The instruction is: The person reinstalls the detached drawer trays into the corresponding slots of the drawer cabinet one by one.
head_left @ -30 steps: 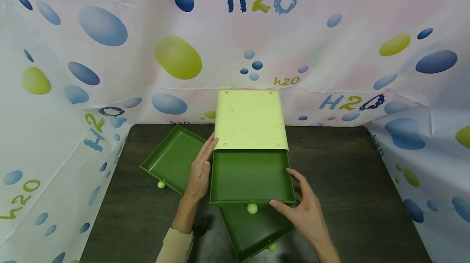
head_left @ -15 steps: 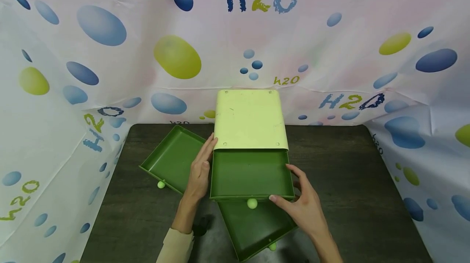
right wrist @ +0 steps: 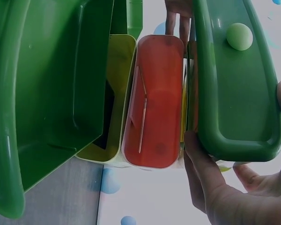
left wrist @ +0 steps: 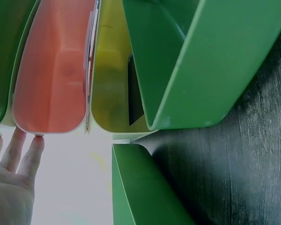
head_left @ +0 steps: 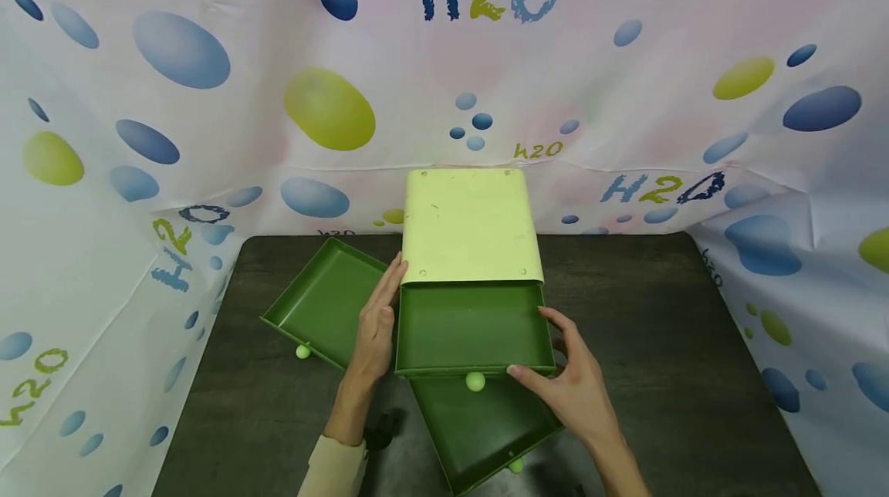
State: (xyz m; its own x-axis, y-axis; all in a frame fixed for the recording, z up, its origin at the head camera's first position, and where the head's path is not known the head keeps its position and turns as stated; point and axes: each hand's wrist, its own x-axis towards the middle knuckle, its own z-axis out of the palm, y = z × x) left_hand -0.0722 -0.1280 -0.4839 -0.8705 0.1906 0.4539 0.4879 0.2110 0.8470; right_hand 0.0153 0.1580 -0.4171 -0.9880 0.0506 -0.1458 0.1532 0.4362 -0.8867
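Note:
A pale yellow cabinet (head_left: 472,227) stands at the back of the table. Out of its top slot sticks a green drawer (head_left: 472,331) with a round light-green knob (head_left: 475,381). My right hand (head_left: 579,385) grips this drawer's right front corner, thumb on the front and fingers along the side. Against the cabinet's left side rests my left hand (head_left: 375,339), its fingers straight. In the right wrist view, a red compartment (right wrist: 159,103) and a yellow compartment (right wrist: 113,61) stand open under the held drawer.
One loose green drawer (head_left: 322,289) lies angled on the dark table (head_left: 667,358) at left. Another green drawer (head_left: 486,435) lies in front of the cabinet, partly beneath the held one. Behind the table hangs a patterned white backdrop (head_left: 417,57).
My right hand has pushed the top drawer slightly farther into the cabinet, away from me. The left hand stays against the cabinet's side.

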